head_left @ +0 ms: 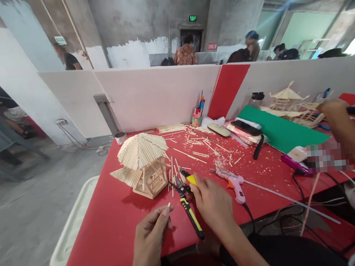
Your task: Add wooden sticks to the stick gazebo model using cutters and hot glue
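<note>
My left hand (153, 233) is closed, pinching a short piece of wooden stick (169, 206) between thumb and fingertips. My right hand (212, 200) grips a yellow tool with a dark end (192, 180); its exact kind is partly hidden by the fingers. Between my hands lies a pair of cutters with black and yellow handles (190, 216), jaws towards the far side. Beyond my left hand stands a small pavilion model made of sticks (146, 164), with a pointed roof and latticed sides. Loose sticks (174, 170) lie right beside it.
A pink glue gun (235, 181) rests on the red table (111, 232), right of my right hand. Stick scraps (219, 154), a pen cup (196, 119), a glasses case (219, 129) and a phone (246, 127) lie farther back. At right are a green board (275, 121) and a co-worker's arm (346, 132).
</note>
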`<state>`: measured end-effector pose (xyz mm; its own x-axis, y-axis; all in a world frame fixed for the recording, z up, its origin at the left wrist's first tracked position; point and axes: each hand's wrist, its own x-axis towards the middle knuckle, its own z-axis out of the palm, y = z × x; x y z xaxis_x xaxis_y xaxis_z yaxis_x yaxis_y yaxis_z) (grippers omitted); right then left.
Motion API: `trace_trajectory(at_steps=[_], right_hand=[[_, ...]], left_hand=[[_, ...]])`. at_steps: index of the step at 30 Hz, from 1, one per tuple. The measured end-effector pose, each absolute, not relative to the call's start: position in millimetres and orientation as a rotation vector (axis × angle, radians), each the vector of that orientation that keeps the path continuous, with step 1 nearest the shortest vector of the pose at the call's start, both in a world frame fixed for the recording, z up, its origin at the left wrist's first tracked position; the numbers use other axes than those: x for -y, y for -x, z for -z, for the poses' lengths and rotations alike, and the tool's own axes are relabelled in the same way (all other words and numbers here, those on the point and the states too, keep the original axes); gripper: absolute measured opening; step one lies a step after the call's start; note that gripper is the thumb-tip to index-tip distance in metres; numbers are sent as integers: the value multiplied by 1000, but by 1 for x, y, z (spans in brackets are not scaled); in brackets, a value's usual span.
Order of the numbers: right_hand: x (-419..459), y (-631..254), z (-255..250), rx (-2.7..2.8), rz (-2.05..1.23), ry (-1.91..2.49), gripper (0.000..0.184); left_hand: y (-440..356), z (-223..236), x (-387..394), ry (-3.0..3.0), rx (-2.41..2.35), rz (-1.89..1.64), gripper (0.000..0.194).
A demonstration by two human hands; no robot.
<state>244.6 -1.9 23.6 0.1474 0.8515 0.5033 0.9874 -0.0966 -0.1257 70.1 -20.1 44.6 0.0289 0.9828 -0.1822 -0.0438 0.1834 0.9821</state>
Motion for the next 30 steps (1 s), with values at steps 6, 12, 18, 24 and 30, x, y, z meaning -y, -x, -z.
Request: trace_trajectory(at_steps=[6,12,18,24,30], right_hand=[[-22,-240,-30,1773,299,2047,34],[23,-233,-31,1743,57,1677,34],[57,-229,-31,1915,34,1359,38],[56,-227,-27,1948,58,1335,38],[57,-227,-20,1940,25,1328,41]], left_hand=[[-63,-39,18,-898,-1230,-1077,40],[-58,-34,13,-839,-1235,-1107,38],[-62,-29,10,-852,-1181,-1104,41],[-61,-27,11,-849,-1125,-1056,42],[-54,-24,14,-876,-1088,-1074,31]])
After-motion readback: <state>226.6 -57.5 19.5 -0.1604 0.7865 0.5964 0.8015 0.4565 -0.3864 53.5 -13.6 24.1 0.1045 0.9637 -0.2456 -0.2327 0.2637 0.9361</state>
